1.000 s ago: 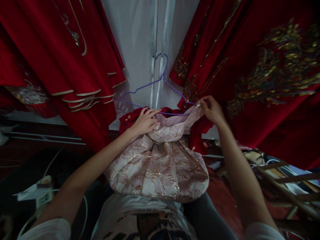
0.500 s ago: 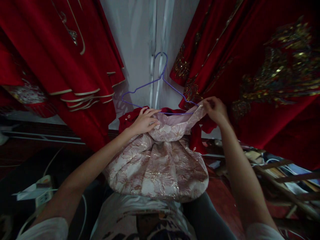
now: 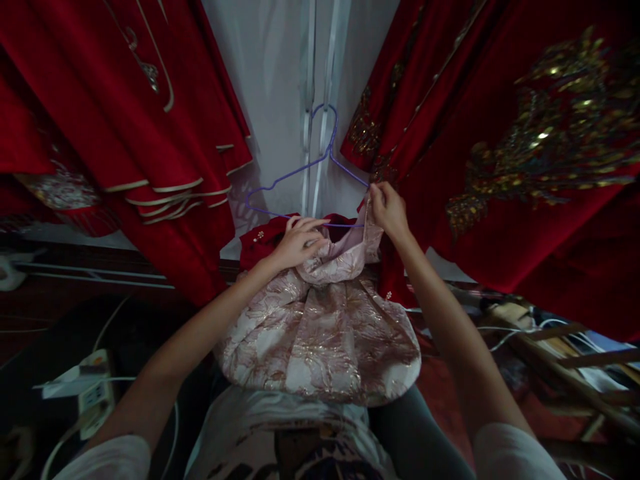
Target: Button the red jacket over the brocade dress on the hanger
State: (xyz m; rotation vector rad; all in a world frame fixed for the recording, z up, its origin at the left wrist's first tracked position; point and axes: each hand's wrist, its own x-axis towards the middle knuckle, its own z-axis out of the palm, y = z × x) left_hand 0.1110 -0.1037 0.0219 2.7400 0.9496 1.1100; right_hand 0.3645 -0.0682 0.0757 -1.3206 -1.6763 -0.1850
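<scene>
A pink and gold brocade dress (image 3: 330,340) with a gathered skirt lies over my lap. A purple wire hanger (image 3: 300,170) reaches from its neckline up against the grey surface, its lower bar inside the opening. My right hand (image 3: 389,208) pinches the dress's right shoulder strap, raised against the hanger's right arm. At the left side of the neckline, my left hand (image 3: 303,243) has its fingers closed over the dress edge and the hanger's lower bar; the thumb lies on the cloth. Red cloth with small pearl flowers (image 3: 257,237) shows behind the dress.
Red garments (image 3: 165,133) with cream piping hang at the left. More red cloth with gold sequins (image 3: 540,147) hangs at the right. A white power strip (image 3: 95,393) with cables sits at lower left, and a wooden rack (image 3: 565,373) stands at lower right.
My right hand has moved left and slightly up, bringing the right strap inward along the hanger's arm. My left hand stays at the neckline.
</scene>
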